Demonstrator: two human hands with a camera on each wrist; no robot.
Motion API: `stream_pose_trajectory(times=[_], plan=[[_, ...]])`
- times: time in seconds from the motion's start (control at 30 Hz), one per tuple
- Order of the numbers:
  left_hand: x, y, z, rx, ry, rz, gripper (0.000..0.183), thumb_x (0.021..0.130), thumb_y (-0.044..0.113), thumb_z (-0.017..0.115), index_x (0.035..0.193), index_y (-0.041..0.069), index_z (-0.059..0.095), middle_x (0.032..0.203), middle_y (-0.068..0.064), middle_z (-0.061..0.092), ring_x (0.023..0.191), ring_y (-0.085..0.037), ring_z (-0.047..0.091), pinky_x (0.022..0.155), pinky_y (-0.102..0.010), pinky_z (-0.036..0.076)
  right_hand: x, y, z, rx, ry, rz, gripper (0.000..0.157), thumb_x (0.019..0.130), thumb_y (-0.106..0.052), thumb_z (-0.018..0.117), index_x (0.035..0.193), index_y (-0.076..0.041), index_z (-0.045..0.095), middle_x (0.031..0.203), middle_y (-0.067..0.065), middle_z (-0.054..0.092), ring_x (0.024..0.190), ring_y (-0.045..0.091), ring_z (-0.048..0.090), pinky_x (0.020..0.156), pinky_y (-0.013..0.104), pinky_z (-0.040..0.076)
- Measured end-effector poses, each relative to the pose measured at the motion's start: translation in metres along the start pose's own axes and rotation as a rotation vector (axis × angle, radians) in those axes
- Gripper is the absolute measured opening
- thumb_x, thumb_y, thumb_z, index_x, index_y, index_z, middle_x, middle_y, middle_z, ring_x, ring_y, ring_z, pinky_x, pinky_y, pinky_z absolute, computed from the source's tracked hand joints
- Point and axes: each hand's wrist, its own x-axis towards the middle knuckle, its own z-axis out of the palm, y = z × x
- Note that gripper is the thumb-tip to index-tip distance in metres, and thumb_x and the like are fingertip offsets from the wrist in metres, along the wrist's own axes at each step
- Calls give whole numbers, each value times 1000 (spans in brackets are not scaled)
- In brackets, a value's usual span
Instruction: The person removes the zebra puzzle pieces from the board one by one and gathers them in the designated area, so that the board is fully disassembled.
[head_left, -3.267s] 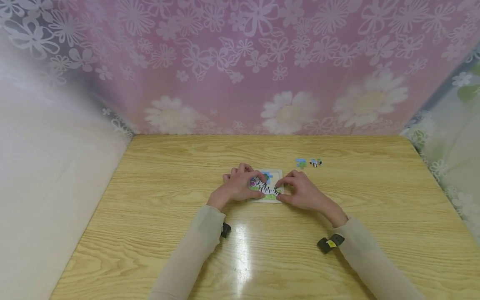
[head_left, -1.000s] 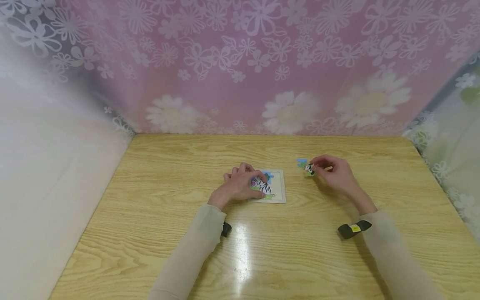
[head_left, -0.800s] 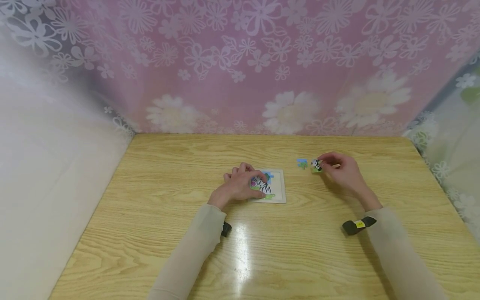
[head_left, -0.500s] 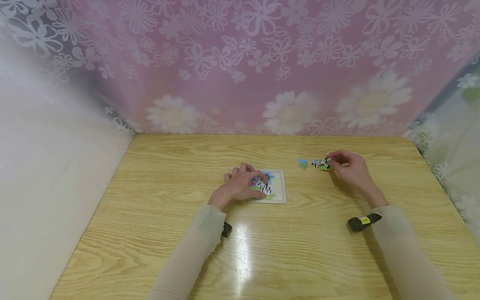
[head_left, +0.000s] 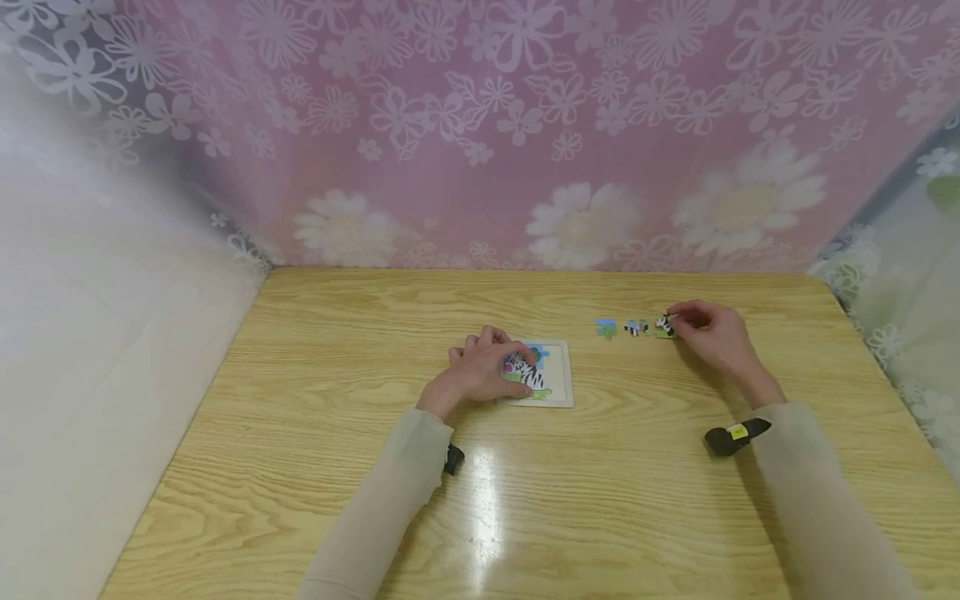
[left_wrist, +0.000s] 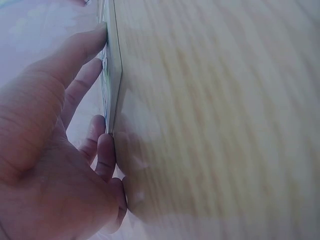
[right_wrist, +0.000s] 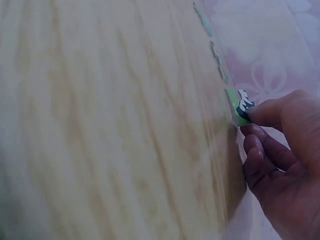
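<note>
A jigsaw puzzle tray [head_left: 556, 379] with a pale frame lies flat on the table, its left part filled by a zebra picture and its right part bare. My left hand [head_left: 480, 371] holds it from the left, thumb and index finger on the picture; in the left wrist view the other fingers [left_wrist: 105, 155] are at the tray's edge. My right hand [head_left: 716, 337] pinches a green, black and white puzzle piece [right_wrist: 241, 107] between thumb and fingers. This puzzle piece [head_left: 664, 325] is low at the table, tilted up in the right wrist view.
A blue and green puzzle piece [head_left: 605, 327] and some small blue, black and white puzzle pieces [head_left: 636, 327] lie in a row left of the right hand. The wooden table [head_left: 360, 333] ends at a pink flowered curtain [head_left: 465, 167] behind.
My right hand left the tray, taking the puzzle piece from its right part, and carried it right past the loose pieces to the row's right end. The left hand has stayed put.
</note>
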Motion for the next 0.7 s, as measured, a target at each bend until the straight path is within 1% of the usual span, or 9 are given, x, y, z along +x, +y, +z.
stream_pose_trajectory(times=[0.2,0.5,0.6,0.7], plan=[[-1,0,0,-9,9,5,36,88,49,78,121,43,64,142,-1,38,112,-29,35,88,-48,20,3,4,1,-17,-23,10,23,101,-20,64,115,-4,73,106,21,72,75,-9,53,66,13,43],[-1,0,0,-14,9,1,36,88,49,79,120,43,65,141,-1,39,111,-29,35,89,-49,20,5,1,-1,-37,-25,79,28,102,-28,64,115,-5,73,107,20,72,75,-7,53,66,15,43],[-2,0,0,-12,4,3,35,89,49,78,121,43,65,142,-1,38,112,-29,35,89,-50,20,4,2,0,-38,-15,80,29,101,-28,64,115,-5,73,105,19,72,75,-7,53,67,15,42],[-2,-1,0,-17,-2,13,36,89,49,77,122,43,64,142,-1,38,112,-29,35,89,-50,19,2,1,1,-24,-1,59,28,101,-26,65,115,-4,73,105,19,72,75,-8,53,67,14,43]])
